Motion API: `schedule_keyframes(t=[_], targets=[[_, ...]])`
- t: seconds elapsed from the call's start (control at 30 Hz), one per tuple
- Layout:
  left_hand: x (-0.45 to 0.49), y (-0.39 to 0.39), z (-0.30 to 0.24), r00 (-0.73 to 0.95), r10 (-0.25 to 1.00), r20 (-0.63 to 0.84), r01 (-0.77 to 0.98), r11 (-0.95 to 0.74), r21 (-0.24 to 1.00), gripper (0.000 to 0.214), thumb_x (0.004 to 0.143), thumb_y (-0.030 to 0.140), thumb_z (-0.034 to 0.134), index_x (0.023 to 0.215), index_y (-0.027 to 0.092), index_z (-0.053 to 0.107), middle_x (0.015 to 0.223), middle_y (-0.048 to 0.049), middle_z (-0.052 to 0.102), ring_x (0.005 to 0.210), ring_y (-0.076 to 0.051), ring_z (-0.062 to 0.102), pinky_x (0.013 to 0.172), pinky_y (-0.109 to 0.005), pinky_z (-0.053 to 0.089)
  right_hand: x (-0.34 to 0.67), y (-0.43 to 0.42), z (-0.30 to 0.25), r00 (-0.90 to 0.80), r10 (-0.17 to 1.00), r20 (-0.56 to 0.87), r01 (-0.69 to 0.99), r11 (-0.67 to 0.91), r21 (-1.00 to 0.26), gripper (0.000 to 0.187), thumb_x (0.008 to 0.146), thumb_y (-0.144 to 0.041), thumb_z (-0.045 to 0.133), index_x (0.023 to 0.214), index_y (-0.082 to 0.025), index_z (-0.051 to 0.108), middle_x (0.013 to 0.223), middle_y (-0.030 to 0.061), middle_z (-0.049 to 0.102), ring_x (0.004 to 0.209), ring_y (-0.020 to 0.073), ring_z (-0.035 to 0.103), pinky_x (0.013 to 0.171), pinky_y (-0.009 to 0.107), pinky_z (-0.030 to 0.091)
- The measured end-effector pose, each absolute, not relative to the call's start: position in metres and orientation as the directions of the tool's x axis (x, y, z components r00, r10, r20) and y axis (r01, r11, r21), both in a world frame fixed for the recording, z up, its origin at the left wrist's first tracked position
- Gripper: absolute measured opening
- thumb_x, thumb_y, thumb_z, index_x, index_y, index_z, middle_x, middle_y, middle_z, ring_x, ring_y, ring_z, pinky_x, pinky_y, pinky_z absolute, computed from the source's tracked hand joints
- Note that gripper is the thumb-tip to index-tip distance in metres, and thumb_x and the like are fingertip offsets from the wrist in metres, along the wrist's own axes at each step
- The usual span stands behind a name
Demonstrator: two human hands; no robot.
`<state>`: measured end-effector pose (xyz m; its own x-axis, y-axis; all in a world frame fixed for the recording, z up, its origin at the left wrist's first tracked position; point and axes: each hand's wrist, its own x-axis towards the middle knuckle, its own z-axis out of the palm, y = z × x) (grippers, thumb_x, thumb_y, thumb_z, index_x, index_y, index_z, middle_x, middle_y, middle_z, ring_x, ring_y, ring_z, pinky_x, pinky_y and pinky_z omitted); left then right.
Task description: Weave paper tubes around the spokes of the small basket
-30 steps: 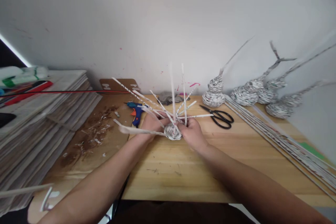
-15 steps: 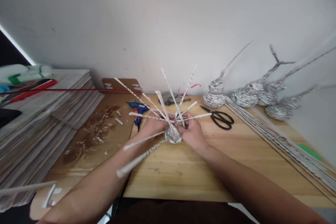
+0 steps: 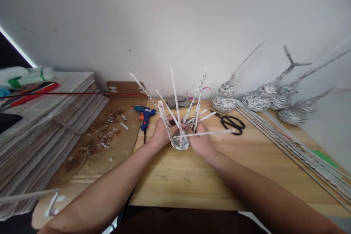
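Between my hands, over the wooden table, is a small woven paper basket [image 3: 180,144] made of rolled newspaper. Several paper tubes [image 3: 175,89] rise and fan out from its rim, and one points right across my right hand. Around the basket's left and far side my left hand [image 3: 162,131] is closed, its fingertips partly behind the tubes. My right hand [image 3: 201,140] grips the right side, thumb and fingers pinched at the rim near the left fingertips. Tubes hide some of the fingers of both hands.
A blue glue gun [image 3: 147,117] lies left of my hands, black scissors [image 3: 232,123] to the right. Woven gourd shapes [image 3: 224,97] stand along the wall. Long paper tubes [image 3: 290,150] lie at right. Stacked newspapers [image 3: 55,124] and scrap-strewn cardboard [image 3: 95,142] are at left.
The basket has been turned in my hands. Tubes that stuck out to the lower left now stand more upright or point right. The things on the table stay put.
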<state>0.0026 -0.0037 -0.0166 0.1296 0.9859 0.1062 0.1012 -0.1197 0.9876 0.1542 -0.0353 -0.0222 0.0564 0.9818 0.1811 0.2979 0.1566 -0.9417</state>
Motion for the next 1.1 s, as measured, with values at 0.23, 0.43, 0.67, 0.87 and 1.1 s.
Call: schedule_keyframes(t=[0.23, 0.43, 0.67, 0.87, 1.1], targets=[[0.002, -0.007, -0.017, 0.100, 0.966, 0.240, 0.244, -0.258, 0.935, 0.014, 0.080, 0.031, 0.067, 0.081, 0.017, 0.066, 0.074, -0.0015, 0.069, 0.071, -0.016, 0.065, 0.066, -0.025, 0.050, 0.151, -0.035, -0.024, -0.005, 0.991, 0.135, 0.051, 0.135, -0.989, 0.021, 0.087, -0.039, 0.061, 0.102, -0.024, 0.059, 0.082, -0.0002, 0.066, 0.073, 0.0177, 0.062, 0.069, 0.029, 0.051], [-0.001, -0.007, -0.011, 0.137, 0.940, 0.312, 0.307, -0.340, 0.889, 0.008, 0.083, 0.025, 0.062, 0.081, 0.018, 0.061, 0.076, -0.0008, 0.068, 0.074, -0.016, 0.063, 0.071, -0.025, 0.048, 0.145, -0.031, -0.028, -0.004, 0.998, 0.063, -0.160, 0.062, -0.985, 0.033, 0.080, -0.050, 0.068, 0.098, -0.024, 0.058, 0.083, -0.0001, 0.067, 0.070, 0.0164, 0.062, 0.067, 0.029, 0.052], [0.002, -0.012, -0.011, 0.099, 0.934, 0.342, 0.423, -0.351, 0.836, 0.007, 0.086, 0.026, 0.058, 0.084, 0.020, 0.059, 0.075, -0.0002, 0.066, 0.074, -0.016, 0.063, 0.070, -0.025, 0.046, 0.146, -0.030, -0.026, 0.063, 0.996, 0.057, -0.056, 0.061, -0.997, 0.034, 0.079, -0.053, 0.065, 0.091, -0.023, 0.055, 0.076, 0.0008, 0.066, 0.068, 0.0183, 0.062, 0.064, 0.030, 0.051], [0.008, -0.012, -0.013, 0.068, 0.957, 0.282, 0.206, -0.291, 0.934, 0.007, 0.082, 0.024, 0.062, 0.087, 0.018, 0.062, 0.078, -0.0020, 0.069, 0.074, -0.016, 0.066, 0.071, -0.026, 0.051, 0.150, -0.029, -0.027, 0.120, 0.986, 0.113, 0.117, 0.099, -0.988, 0.022, 0.083, -0.044, 0.061, 0.089, -0.022, 0.057, 0.076, 0.0023, 0.066, 0.073, 0.0207, 0.063, 0.067, 0.032, 0.050], [-0.011, -0.005, 0.003, 0.428, 0.904, -0.013, 0.035, -0.002, 0.999, 0.043, 0.067, 0.026, 0.079, 0.106, 0.016, 0.066, 0.099, -0.0096, 0.076, 0.088, -0.023, 0.072, 0.079, -0.034, 0.057, 0.163, -0.022, -0.023, 0.116, 0.980, 0.159, 0.324, 0.114, -0.939, 0.014, 0.085, -0.035, 0.056, 0.084, -0.022, 0.059, 0.078, 0.0026, 0.067, 0.075, 0.0207, 0.063, 0.071, 0.033, 0.048]])
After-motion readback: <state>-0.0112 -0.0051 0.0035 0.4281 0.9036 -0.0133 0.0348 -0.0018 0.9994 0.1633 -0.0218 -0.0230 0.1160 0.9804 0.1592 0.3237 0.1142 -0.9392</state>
